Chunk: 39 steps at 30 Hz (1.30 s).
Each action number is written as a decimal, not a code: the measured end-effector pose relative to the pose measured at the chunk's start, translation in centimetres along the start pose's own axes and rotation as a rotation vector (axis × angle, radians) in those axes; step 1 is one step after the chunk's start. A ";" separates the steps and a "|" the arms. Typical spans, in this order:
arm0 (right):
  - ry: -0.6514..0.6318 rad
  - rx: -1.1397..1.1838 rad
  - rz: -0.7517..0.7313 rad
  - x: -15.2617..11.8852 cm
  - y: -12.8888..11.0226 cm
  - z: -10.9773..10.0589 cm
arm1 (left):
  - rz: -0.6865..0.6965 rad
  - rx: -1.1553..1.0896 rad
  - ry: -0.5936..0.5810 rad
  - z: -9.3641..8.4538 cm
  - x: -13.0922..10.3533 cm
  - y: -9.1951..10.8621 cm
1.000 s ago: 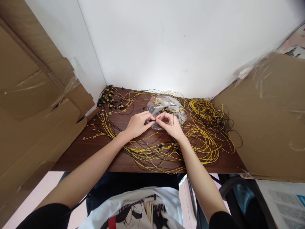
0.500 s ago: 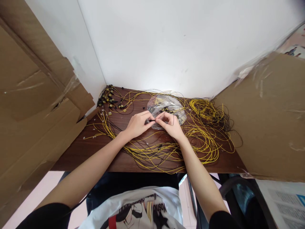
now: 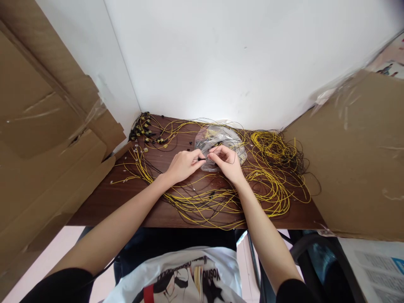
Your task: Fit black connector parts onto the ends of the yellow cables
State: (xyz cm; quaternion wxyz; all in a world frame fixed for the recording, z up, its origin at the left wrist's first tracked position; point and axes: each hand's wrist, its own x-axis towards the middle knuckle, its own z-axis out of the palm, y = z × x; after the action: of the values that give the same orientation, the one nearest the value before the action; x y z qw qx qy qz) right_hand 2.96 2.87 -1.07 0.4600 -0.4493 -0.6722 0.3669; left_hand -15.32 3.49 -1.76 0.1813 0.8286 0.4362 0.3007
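One small black piece [image 3: 201, 159] is pinched between closed thumb and finger of the left hand [image 3: 184, 164]; the right hand [image 3: 229, 166], just beside it, appears to pinch a thin dark wire [image 3: 235, 157]. Whether the two are joined cannot be told. Black fittings [image 3: 147, 125] clustered at the far left of the table [image 3: 104, 204] are judged completed. Yellow wires [image 3: 195, 202] nearer the person, several with small pale tips, are judged outstanding; overall, work appears partly done
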 end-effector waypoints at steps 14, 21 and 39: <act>-0.084 0.154 -0.009 -0.1 0.7 0.3 | -0.028 -0.018 0.005 -0.2 0.1 0.3; -0.048 0.174 0.006 0.0 0.2 0.4 | -0.015 -0.016 0.015 -0.1 0.0 0.1; -0.014 0.423 0.092 0.1 0.1 0.7 | -0.009 -0.100 0.045 -0.3 0.2 0.1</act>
State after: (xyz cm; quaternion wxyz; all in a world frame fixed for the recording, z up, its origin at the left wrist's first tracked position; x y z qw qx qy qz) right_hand 2.32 2.97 -1.32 0.5220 -0.3706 -0.5623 0.5235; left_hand -15.34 3.56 -1.44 0.2139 0.8096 0.4283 0.3396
